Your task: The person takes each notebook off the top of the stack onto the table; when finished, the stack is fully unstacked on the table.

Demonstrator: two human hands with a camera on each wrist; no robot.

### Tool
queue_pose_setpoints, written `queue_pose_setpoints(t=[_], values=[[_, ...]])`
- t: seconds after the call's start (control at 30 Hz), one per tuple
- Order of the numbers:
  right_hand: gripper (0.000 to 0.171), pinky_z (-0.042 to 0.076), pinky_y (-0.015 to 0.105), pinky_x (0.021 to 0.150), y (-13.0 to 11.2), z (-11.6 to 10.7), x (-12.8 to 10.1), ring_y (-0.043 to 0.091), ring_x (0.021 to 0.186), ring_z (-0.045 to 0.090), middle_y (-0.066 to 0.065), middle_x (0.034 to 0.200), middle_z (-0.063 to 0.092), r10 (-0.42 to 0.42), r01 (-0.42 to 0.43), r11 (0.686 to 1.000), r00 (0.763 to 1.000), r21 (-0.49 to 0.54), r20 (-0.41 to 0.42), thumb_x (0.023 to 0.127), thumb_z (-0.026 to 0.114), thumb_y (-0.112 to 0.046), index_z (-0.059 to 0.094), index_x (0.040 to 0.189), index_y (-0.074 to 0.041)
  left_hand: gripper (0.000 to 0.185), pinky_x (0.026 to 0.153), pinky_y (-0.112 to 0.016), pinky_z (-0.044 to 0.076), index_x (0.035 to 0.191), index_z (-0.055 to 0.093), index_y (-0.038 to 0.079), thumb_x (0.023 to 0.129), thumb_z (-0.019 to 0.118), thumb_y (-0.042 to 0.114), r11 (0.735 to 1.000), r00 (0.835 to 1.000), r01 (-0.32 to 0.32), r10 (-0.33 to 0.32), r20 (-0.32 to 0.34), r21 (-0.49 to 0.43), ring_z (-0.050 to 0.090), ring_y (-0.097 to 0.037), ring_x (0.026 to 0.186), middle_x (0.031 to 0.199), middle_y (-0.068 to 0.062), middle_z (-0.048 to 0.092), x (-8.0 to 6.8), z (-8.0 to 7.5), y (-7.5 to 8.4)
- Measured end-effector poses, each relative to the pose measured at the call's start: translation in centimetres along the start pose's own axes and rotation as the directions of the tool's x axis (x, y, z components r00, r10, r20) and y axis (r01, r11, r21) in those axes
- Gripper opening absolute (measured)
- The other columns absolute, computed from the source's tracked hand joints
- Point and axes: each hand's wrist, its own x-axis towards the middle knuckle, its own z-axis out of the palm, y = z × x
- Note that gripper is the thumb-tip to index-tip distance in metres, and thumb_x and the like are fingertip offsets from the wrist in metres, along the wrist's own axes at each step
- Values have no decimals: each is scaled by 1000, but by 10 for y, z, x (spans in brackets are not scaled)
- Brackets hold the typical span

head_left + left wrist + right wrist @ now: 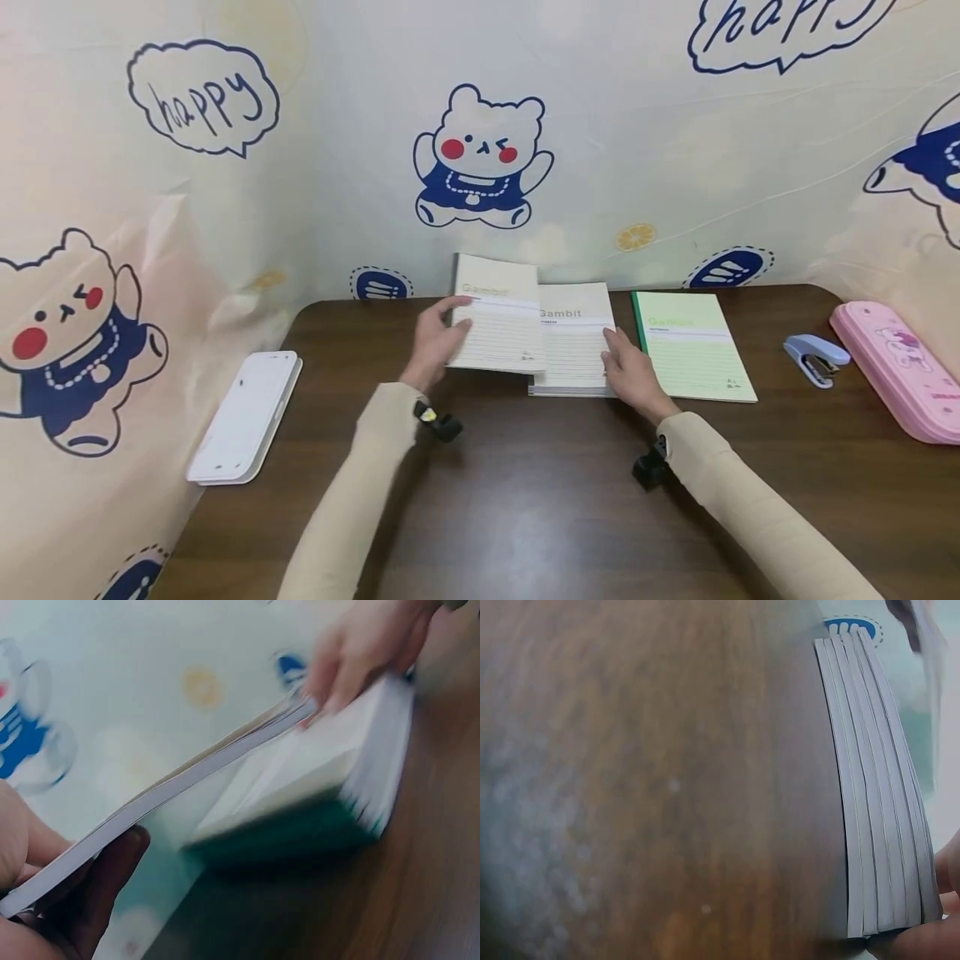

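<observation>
My left hand [437,342] holds a pale-covered notebook [498,333] by its left edge, thumb on top and fingers underneath. The notebook is raised and tilted, overlapping the left part of a stack of notebooks [576,358] with "Gambit" on the top cover. Several page blocks show along the stack's side in the right wrist view, and green spines [292,832] in the left wrist view. At the stack's right edge, my right hand [633,375] grips it with thumb and fingers. Beside that hand lies a greenish notebook [697,350] with a green spine.
A blue stapler [817,358] and a pink case [900,367] lie on the right of the brown table [510,500]. On the left lies a white case [243,417]. A patterned cloth [337,167] hangs behind the table's far edge.
</observation>
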Motion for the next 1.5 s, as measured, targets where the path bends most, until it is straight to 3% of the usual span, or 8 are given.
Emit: queue_pose_setpoints(t=[0.27, 0.53, 0.7, 0.83, 1.0, 1.23, 1.33, 1.5], values=[[51, 17, 56, 118, 4, -5, -2, 40, 148, 11, 27, 159, 11, -4, 4, 1000, 1000, 9, -6, 104, 35, -10, 23, 151, 2, 36, 62, -24, 53, 126, 64, 14, 92, 59, 4, 994, 994, 109, -109, -7, -27, 63, -16, 73, 127, -13, 57, 1, -41, -25], [51, 17, 55, 118, 0, -2, -2, 39, 148, 12, 26, 160, 12, -7, 7, 1000, 1000, 13, -8, 104, 35, -11, 24, 151, 2, 35, 113, -43, 31, 124, 65, 11, 90, 61, 4, 985, 998, 52, -57, 27, 162, 42, -25, 134, 143, -12, 51, 0, -22, -53], [51, 17, 55, 118, -2, -3, -2, 39, 148, 12, 26, 159, 12, -8, 8, 1000, 1000, 7, -4, 104, 36, -11, 24, 151, 2, 36, 110, -54, 31, 126, 63, 6, 91, 61, 5, 874, 995, -94, 71, 65, 477, 38, -40, 132, 139, -24, 48, -3, -14, -55], [51, 17, 56, 118, -1, -5, -2, 39, 148, 12, 26, 160, 12, 3, -3, 1000, 1000, -5, -12, 104, 35, -11, 23, 151, 2, 37, 107, -60, 27, 129, 62, 7, 92, 59, 8, 793, 991, -132, 100, 87, 594, 27, -44, 134, 146, -27, 36, -7, -8, -48], [51, 17, 56, 118, 1, -7, -2, 40, 148, 12, 27, 159, 12, -4, 4, 1000, 1000, 0, -15, 104, 35, -11, 23, 151, 3, 39, 111, -56, 26, 131, 59, 5, 91, 58, 9, 807, 980, -198, 169, 104, 556, 30, -41, 136, 146, -25, 38, -8, 13, -37], [51, 17, 54, 119, 1, -1, 1, 37, 149, 12, 25, 160, 12, -6, 7, 1000, 1000, 13, -18, 104, 36, -12, 24, 151, 2, 51, 108, -48, 41, 144, 44, 7, 96, 56, 19, 872, 905, -309, 146, 401, 380, 44, -35, 135, 148, -17, 44, -11, 67, -10], [51, 18, 55, 118, 0, 2, 2, 38, 149, 12, 26, 160, 12, -8, 8, 1000, 1000, 16, -11, 104, 36, -12, 24, 151, 2, 61, 115, -49, 31, 150, 33, 6, 97, 55, 25, 830, 887, -318, 90, 454, 458, 30, -37, 144, 154, -18, 34, -14, 85, -6], [51, 18, 55, 118, 1, 1, 1, 39, 148, 13, 27, 159, 12, -26, 26, 1000, 1000, -4, -13, 104, 36, -11, 23, 151, 4, 70, 118, -48, 27, 152, 26, 3, 95, 57, 29, 802, 899, -303, 62, 434, 514, 17, -39, 148, 157, -22, 27, -19, 99, -6]])
